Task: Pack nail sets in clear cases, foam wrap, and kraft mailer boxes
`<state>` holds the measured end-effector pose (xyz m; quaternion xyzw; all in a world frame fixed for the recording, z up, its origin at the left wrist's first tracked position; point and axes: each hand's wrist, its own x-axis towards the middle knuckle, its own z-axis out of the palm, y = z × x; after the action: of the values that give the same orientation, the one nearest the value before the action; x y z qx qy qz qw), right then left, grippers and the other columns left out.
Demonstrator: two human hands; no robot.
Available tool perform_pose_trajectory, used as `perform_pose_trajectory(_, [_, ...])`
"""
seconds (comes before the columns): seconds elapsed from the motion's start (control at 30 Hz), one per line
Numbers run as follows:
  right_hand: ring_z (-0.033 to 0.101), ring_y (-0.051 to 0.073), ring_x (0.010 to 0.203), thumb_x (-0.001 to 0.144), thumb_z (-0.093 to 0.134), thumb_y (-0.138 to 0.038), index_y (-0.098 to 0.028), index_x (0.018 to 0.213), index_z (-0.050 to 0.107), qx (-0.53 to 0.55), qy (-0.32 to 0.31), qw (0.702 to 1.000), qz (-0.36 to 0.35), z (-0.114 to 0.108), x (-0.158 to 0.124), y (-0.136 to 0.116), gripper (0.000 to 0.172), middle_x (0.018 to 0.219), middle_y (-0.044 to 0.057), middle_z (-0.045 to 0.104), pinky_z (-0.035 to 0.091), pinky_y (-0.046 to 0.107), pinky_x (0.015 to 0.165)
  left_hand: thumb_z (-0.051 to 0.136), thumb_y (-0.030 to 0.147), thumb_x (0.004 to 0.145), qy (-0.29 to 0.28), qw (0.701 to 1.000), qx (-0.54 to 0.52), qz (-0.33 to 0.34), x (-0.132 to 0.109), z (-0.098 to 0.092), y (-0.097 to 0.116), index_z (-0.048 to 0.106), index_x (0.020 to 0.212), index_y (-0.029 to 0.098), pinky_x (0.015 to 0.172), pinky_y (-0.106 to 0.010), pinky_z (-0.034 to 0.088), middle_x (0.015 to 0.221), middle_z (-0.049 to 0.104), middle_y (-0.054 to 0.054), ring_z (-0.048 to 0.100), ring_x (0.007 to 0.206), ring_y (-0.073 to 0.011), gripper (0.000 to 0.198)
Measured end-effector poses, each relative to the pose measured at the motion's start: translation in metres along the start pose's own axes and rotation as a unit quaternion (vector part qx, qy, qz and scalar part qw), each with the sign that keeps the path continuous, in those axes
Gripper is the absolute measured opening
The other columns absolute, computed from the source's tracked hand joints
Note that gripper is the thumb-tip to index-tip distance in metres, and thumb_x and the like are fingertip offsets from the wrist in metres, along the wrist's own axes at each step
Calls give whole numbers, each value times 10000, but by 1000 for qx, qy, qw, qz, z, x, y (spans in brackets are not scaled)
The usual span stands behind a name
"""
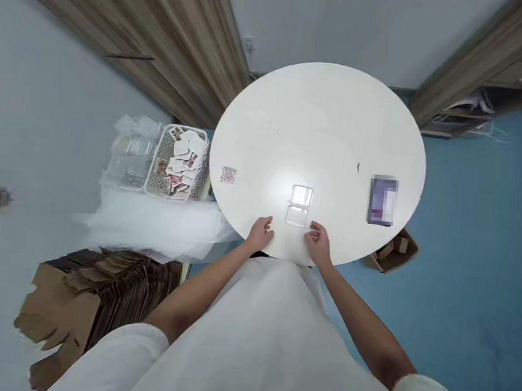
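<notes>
An opened clear plastic box (pixel 297 215) lies flat on the white round table (pixel 322 110), its two halves spread apart, one beyond the other. To the left of the box, my left hand (pixel 260 234) rests near the table's front edge, fingers and thumb apart and holding nothing. My right hand (pixel 318 243) is at the box's near right corner with its fingers parted. Whether a fingertip touches the box there I cannot tell. A small patterned red-and-white item (pixel 229 175) lies on the table's left side.
A white basket (pixel 151 178) of printed cards stands left of the table, beside stacked clear containers (pixel 130 161). Below are white plastic sheeting (pixel 164 221) and stacked flat cardboard (pixel 75 307). A blurred purple item (pixel 382 200) lies at right. An open carton (pixel 393 263) sits on the floor.
</notes>
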<state>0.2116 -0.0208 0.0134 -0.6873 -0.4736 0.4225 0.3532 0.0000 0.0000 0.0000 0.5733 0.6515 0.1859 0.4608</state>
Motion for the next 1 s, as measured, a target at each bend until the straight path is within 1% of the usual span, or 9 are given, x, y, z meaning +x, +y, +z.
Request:
perform_pose_trajectory(0.1, [498, 133, 701, 753, 479, -233, -200, 1066, 483, -36, -35, 995, -87, 9, -1, -13, 315, 940, 49, 508, 469, 332, 696, 490, 119, 709, 49, 999, -8, -20, -1, -27, -20, 553, 1031, 149, 711, -275, 469, 940, 568, -62, 534, 750, -119, 330])
perform_pose_trajectory(0.2, [490, 128, 664, 762, 463, -220, -212, 1057, 495, -53, -113, 983, -138, 35, 2, -33, 297, 927, 45, 515, 467, 321, 662, 480, 133, 726, 103, 994, -16, -41, 7, -61, -39, 564, 998, 139, 694, -272, 467, 867, 579, -50, 527, 696, -110, 285])
perform_pose_trajectory(0.27, [491, 126, 656, 770, 447, -216, -218, 1084, 482, -61, -150, 978, -132, 61, 6, -50, 315, 950, 50, 518, 467, 305, 621, 480, 154, 738, 130, 990, -12, -48, 17, -88, -49, 564, 1000, 140, 675, -269, 467, 859, 573, -50, 524, 679, -108, 275])
perform_pose_trajectory(0.33, [496, 131, 671, 774, 440, -219, -218, 1114, 465, -79, -162, 977, -110, 89, 14, -65, 341, 967, 54, 520, 469, 301, 611, 492, 173, 739, 141, 989, 10, -38, 29, -117, -57, 559, 1016, 147, 674, -273, 467, 889, 562, -54, 522, 683, -110, 286])
perform_pose_trajectory(0.43, [515, 145, 741, 762, 449, -217, -211, 1145, 444, -117, -169, 974, -91, 126, 30, -81, 383, 1008, 62, 517, 475, 323, 672, 532, 179, 716, 134, 989, 63, -8, 49, -156, -62, 529, 1068, 148, 728, -298, 461, 928, 538, -56, 520, 707, -120, 353])
perform_pose_trajectory(0.53, [518, 174, 856, 745, 459, -206, -202, 1158, 437, -158, -177, 967, -93, 154, 51, -92, 415, 1066, 76, 499, 463, 356, 761, 562, 202, 708, 106, 989, 105, 1, 70, -185, -61, 476, 1139, 148, 771, -321, 447, 999, 512, -71, 527, 746, -138, 443])
perform_pose_trajectory(0.63, [492, 202, 956, 731, 469, -197, -194, 1165, 436, -196, -172, 961, -95, 177, 73, -103, 435, 1107, 87, 471, 429, 383, 846, 582, 221, 705, 72, 990, 123, 5, 89, -199, -56, 404, 1217, 142, 790, -322, 437, 1100, 474, -104, 537, 821, -165, 548])
perform_pose_trajectory(0.8, [439, 233, 1043, 713, 515, -210, -189, 1195, 412, -252, -159, 951, -84, 206, 101, -119, 493, 1128, 99, 440, 395, 399, 894, 639, 248, 668, 30, 987, 159, -1, 113, -202, -50, 314, 1287, 148, 807, -320, 418, 1162, 427, -131, 489, 1014, -237, 706])
perform_pose_trajectory(1.0, [454, 235, 1021, 694, 583, -261, -220, 1231, 361, -280, -150, 945, -72, 228, 120, -128, 582, 1095, 86, 447, 413, 394, 847, 649, 286, 668, -9, 983, 183, 16, 126, -205, -53, 284, 1313, 185, 746, -300, 426, 1099, 449, -105, 509, 964, -228, 748])
